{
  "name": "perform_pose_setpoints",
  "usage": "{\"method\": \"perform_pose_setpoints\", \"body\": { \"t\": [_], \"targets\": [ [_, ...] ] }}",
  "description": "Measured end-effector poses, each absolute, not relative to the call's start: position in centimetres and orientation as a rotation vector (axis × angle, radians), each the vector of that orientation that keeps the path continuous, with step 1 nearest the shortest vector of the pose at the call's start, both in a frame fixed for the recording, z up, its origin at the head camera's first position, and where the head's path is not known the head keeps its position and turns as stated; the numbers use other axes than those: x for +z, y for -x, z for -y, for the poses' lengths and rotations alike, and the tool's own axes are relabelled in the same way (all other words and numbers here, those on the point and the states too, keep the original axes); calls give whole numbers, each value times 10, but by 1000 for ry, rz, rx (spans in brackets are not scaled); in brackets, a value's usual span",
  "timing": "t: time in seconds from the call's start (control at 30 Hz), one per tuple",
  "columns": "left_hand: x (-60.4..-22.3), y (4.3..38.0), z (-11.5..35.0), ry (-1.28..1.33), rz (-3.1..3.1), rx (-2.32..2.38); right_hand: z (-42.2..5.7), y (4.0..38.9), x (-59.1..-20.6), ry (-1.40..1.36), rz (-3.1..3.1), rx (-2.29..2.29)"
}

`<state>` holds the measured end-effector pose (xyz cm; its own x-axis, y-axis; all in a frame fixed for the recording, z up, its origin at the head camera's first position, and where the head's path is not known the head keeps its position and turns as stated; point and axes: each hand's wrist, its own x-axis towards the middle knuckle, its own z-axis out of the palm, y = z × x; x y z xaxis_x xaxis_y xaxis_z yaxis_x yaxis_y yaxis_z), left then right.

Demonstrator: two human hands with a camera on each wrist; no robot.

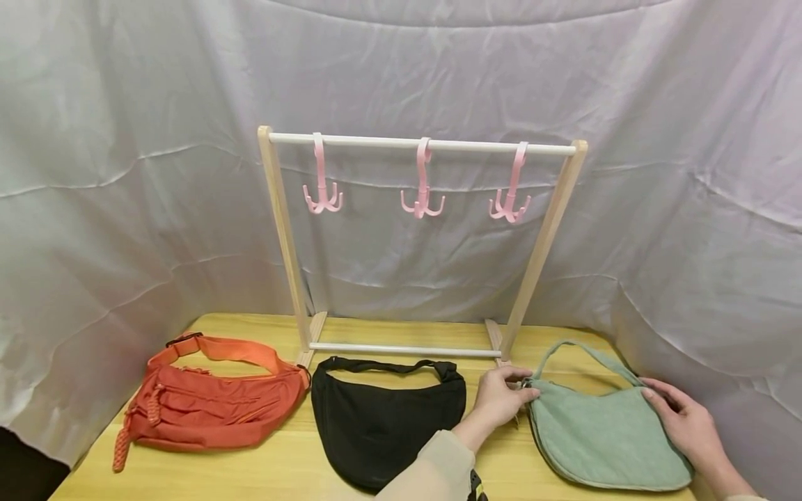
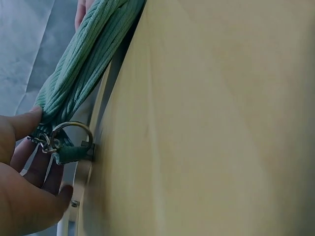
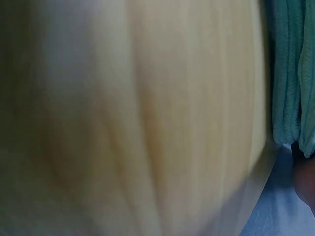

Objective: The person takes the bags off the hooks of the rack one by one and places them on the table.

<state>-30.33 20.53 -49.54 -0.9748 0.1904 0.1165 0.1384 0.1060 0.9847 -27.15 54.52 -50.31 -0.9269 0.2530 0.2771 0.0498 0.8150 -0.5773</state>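
A pale green shoulder bag (image 1: 608,438) lies at the right of the table, its strap (image 1: 601,356) arched up behind it. My left hand (image 1: 498,400) pinches the bag's upper left corner, thumb in front. In the left wrist view, a metal ring (image 2: 74,124) and small chain links hang at that corner beside my fingers. At the opposite upper corner, my right hand (image 1: 686,421) grips the bag with its thumb on the front face; the fingers behind are partly hidden. The right wrist view catches only the bag's ribbed edge (image 3: 286,98) and part of a finger.
A black bag (image 1: 388,431) lies mid-table, partly behind my left sleeve. At the left is an orange-red waist bag (image 1: 219,410). Behind them stands a wooden rack (image 1: 285,236) with pink hooks (image 1: 322,202) on its white top bar (image 1: 376,142). Grey cloth (image 1: 413,76) encloses the table.
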Motion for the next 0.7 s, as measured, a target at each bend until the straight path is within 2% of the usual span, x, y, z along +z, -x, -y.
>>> {"method": "perform_pose_setpoints", "body": {
  "t": [0.7],
  "targets": [
    [-500,310,-209,-186,-2200,2083,-552,272,-506,207,2765,915]
  ]
}}
